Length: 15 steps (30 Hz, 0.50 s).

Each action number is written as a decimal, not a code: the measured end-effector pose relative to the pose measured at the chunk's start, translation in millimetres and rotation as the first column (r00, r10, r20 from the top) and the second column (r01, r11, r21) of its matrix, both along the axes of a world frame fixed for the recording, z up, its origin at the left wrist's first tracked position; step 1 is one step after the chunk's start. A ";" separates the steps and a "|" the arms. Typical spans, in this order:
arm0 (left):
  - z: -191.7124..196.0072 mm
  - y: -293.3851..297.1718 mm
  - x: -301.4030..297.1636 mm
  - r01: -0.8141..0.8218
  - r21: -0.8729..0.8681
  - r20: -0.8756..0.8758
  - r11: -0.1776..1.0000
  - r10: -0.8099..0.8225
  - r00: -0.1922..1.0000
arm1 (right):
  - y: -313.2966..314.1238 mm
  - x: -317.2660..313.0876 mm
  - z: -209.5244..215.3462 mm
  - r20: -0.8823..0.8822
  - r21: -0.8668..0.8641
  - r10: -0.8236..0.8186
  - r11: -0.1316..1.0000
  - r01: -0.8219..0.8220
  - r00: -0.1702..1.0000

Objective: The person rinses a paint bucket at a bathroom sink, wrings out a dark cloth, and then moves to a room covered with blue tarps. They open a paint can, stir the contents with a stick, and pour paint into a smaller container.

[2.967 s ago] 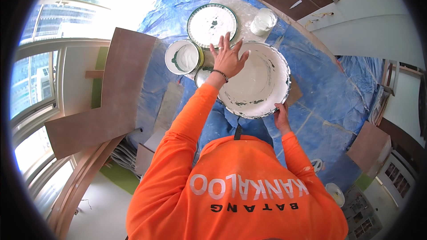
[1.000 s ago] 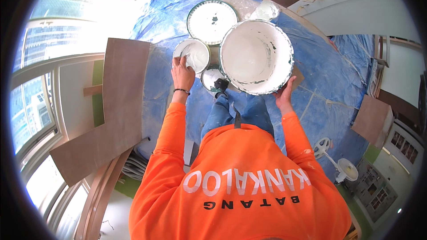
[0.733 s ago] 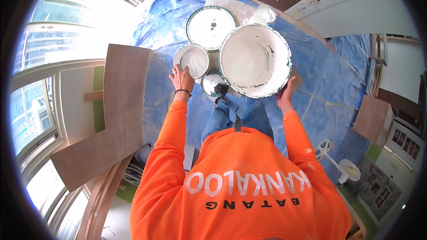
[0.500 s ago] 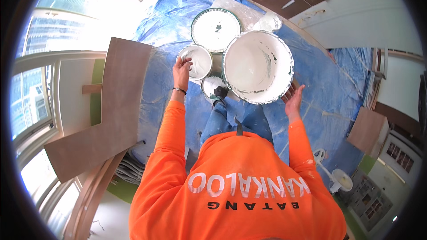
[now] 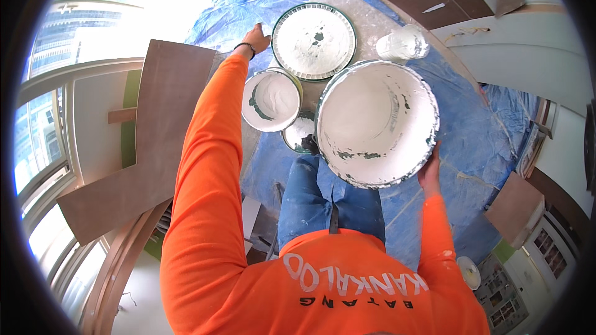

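Observation:
A large round bucket (image 5: 363,102), its inside coated white with dark green patches at the rim, leans with its mouth towards me. My right hand (image 5: 429,170) is against its outer wall at the near right; the fingers are partly hidden behind it. At the far left, my left hand (image 5: 257,38) is beside the edge of a round white lid (image 5: 304,43) with a green rim, one finger stretched out; whether it touches the lid I cannot tell. Below that hand stands a smaller bucket (image 5: 276,96) of white material. A still smaller white-smeared tub (image 5: 300,130) sits by my foot.
Blue plastic sheeting (image 5: 472,130) covers the floor, with a pale board (image 5: 366,22) under the lid. A whitish, translucent container (image 5: 402,43) lies beyond the large bucket. Brown panels (image 5: 174,99) stand at the left by the windows, and a brown box (image 5: 514,208) at the right.
My left hand has moved from over the smaller bucket out to the lid's edge. My right hand has come against the large bucket, which has shifted nearer and tipped towards me.

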<state>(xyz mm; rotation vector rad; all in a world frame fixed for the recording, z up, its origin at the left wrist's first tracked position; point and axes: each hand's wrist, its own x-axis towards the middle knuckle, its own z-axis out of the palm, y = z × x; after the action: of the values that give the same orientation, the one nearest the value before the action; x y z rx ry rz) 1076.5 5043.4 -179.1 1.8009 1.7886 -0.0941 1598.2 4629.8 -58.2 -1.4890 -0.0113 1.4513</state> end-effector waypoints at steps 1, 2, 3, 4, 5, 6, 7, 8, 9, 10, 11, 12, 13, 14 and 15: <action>-16.6 10.3 0.6 0.004 -0.055 -0.019 0.998 -0.005 1.000 | -11.3 0.8 -6.7 0.007 -0.007 -0.009 1.000 0.009 1.000; -30.9 16.2 0.9 0.003 -0.108 -0.035 0.994 -0.007 0.999 | -21.9 0.4 -11.1 0.023 -0.036 -0.020 0.999 0.021 1.000; -43.7 19.4 -1.3 -0.001 -0.161 -0.051 0.987 -0.008 0.999 | -32.8 -1.3 -15.3 0.038 -0.065 -0.027 0.997 0.030 0.999; -60.7 21.4 -4.1 -0.030 -0.138 -0.040 0.990 0.025 0.999 | -44.7 -4.4 -19.1 0.048 -0.099 -0.004 0.995 0.008 0.999; -61.6 25.1 7.0 -0.107 -0.232 0.052 0.967 0.123 0.991 | -61.7 -8.9 -19.1 0.073 -0.130 0.000 0.991 0.010 0.997; -61.3 26.8 15.3 -0.173 -0.333 0.130 0.927 0.227 0.965 | -78.4 -14.0 -19.3 0.095 -0.162 0.004 0.987 0.011 0.995; -57.6 31.5 26.6 -0.220 -0.430 0.196 0.876 0.328 0.924 | -93.8 -18.3 -19.3 0.079 -0.227 -0.012 0.973 0.030 0.997; -58.6 28.5 25.4 -0.270 -0.467 0.262 0.842 0.424 0.867 | -107.5 -18.0 -18.0 0.059 -0.292 -0.015 0.956 0.032 0.998; -57.0 33.7 22.8 -0.290 -0.519 0.283 0.804 0.482 0.829 | -120.6 -19.4 -19.2 0.039 -0.356 -0.021 0.934 0.034 0.999; -52.9 30.8 25.7 -0.335 -0.526 0.336 0.782 0.552 0.763 | -133.5 -24.6 -20.2 0.091 -0.388 -0.025 0.920 0.059 0.996; -45.7 31.1 32.1 -0.370 -0.533 0.391 0.761 0.609 0.690 | -142.3 -29.6 -20.7 0.098 -0.399 -0.061 0.912 0.095 0.993; -34.0 36.2 29.7 -0.302 -0.621 0.466 0.723 0.650 0.600 | -151.7 -34.6 -21.4 0.104 -0.411 -0.097 0.902 0.132 0.990; -21.4 35.5 24.7 -0.254 -0.627 0.535 0.736 0.644 0.547 | -160.5 -38.0 -15.5 0.112 -0.422 -0.130 0.891 0.166 0.985; -9.8 34.3 18.6 -0.205 -0.633 0.597 0.746 0.640 0.484 | -160.7 -39.9 -7.1 0.102 -0.384 -0.097 0.914 0.129 0.990; 4.1 31.6 17.9 -0.184 -0.561 0.670 0.807 0.573 0.472 | -162.7 -39.0 -3.2 0.094 -0.356 -0.100 0.926 0.127 0.991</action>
<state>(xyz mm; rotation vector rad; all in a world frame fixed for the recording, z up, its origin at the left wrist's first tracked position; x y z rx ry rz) 1094.4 5075.0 -175.0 0.8081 1.2654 0.4622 1559.1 4467.1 -61.5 -1.8088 0.3090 1.3518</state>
